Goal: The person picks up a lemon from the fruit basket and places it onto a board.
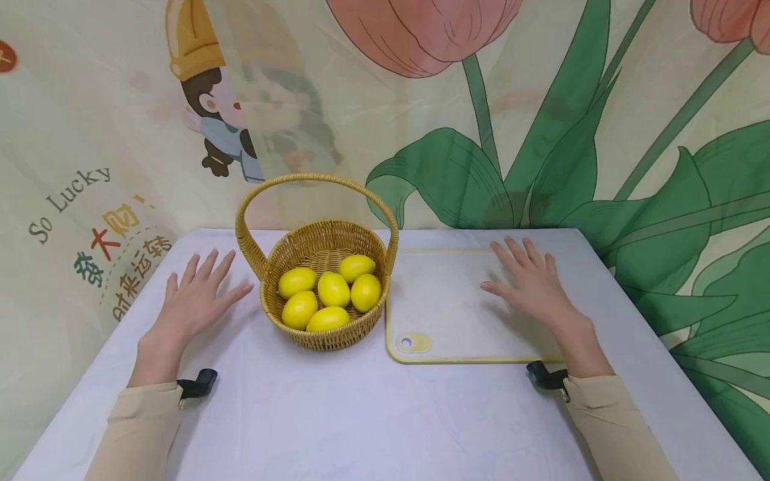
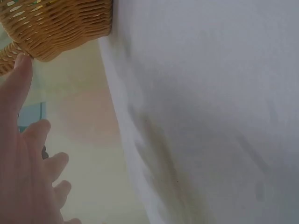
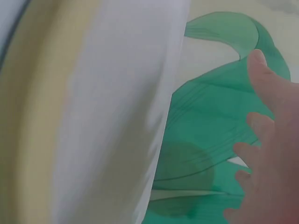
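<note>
My left hand (image 1: 195, 300) is spread palm down over the table, just left of a wicker basket (image 1: 327, 341). Several yellow lemons (image 1: 333, 290) lie inside the basket, whose tall arched handle rises above it. In the left wrist view, the thumb (image 2: 21, 79) overlaps the edge of the basket (image 2: 70, 23). Fingers apart, my right hand (image 1: 532, 287) hovers above the right part of a white cutting board (image 1: 445, 300) with a yellow-green rim. The right wrist view shows that hand (image 3: 275, 135) with nothing in its fingers, the board's rim (image 3: 42, 112) blurred close by.
A white cloth covers the table (image 1: 337, 421). Behind it hangs a backdrop (image 1: 421, 147) printed with tulips, a cartoon figure and lettering. Dark wrist-camera mounts (image 1: 198, 384) sit at both cuffs. The board has a hang hole at its near left corner.
</note>
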Demonstrator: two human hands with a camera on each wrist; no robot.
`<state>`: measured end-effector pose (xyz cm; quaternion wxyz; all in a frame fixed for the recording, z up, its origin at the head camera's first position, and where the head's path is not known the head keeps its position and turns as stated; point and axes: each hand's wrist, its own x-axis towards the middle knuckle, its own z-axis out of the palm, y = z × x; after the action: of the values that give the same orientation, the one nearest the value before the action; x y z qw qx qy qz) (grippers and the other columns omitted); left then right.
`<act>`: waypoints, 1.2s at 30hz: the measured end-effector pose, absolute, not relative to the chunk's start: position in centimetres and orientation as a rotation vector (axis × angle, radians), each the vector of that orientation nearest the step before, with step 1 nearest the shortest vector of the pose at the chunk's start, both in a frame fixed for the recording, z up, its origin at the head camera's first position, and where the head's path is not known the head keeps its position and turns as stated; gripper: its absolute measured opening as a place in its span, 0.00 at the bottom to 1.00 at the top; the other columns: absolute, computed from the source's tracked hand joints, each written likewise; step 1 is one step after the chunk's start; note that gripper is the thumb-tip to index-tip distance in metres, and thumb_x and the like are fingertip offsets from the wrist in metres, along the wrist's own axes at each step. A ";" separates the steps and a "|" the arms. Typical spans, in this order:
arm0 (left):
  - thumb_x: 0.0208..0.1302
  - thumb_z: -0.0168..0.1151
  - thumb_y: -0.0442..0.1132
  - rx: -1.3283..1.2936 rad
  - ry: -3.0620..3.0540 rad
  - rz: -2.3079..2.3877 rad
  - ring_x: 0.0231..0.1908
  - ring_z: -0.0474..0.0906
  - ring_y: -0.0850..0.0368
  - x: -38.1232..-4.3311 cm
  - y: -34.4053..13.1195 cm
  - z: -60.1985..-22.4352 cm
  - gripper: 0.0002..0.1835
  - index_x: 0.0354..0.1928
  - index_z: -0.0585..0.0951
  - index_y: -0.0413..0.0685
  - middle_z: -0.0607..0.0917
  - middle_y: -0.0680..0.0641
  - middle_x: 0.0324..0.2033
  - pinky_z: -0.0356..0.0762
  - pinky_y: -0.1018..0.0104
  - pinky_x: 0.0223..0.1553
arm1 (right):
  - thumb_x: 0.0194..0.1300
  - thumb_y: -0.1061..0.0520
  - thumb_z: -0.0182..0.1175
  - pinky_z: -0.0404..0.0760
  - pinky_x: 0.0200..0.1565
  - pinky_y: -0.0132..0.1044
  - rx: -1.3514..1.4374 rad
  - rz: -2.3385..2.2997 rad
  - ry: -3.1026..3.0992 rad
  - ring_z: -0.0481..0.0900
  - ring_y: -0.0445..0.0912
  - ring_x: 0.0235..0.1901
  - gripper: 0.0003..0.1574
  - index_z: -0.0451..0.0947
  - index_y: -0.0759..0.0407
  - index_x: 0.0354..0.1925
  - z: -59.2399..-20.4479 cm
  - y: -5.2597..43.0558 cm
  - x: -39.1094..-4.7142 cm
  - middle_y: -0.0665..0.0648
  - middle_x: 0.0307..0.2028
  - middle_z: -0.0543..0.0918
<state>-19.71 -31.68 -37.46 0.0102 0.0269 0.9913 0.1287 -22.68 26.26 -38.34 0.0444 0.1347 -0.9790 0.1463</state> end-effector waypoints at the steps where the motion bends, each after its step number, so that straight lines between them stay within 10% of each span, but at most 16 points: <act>1: 0.67 0.39 0.75 0.084 3.093 0.403 0.76 0.28 0.28 -19.7 -31.6 -37.5 0.49 0.80 0.40 0.58 0.38 0.36 0.79 0.26 0.21 0.66 | 0.66 0.26 0.53 0.36 0.67 0.77 0.419 0.439 -2.989 0.37 0.67 0.77 0.55 0.47 0.46 0.79 -38.3 26.1 -22.7 0.63 0.79 0.47; 36: 0.68 0.39 0.74 0.142 3.026 0.527 0.77 0.29 0.31 -20.2 -31.0 -37.5 0.48 0.80 0.39 0.60 0.39 0.40 0.79 0.29 0.22 0.68 | 0.64 0.26 0.56 0.38 0.72 0.72 0.710 0.397 -2.966 0.38 0.59 0.79 0.54 0.48 0.38 0.79 -37.5 18.8 -20.6 0.54 0.80 0.50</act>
<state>-20.18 -31.05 -37.47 0.0336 0.0461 0.9835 0.1714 -20.60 18.75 -37.52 0.0331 0.2307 -0.9639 0.1289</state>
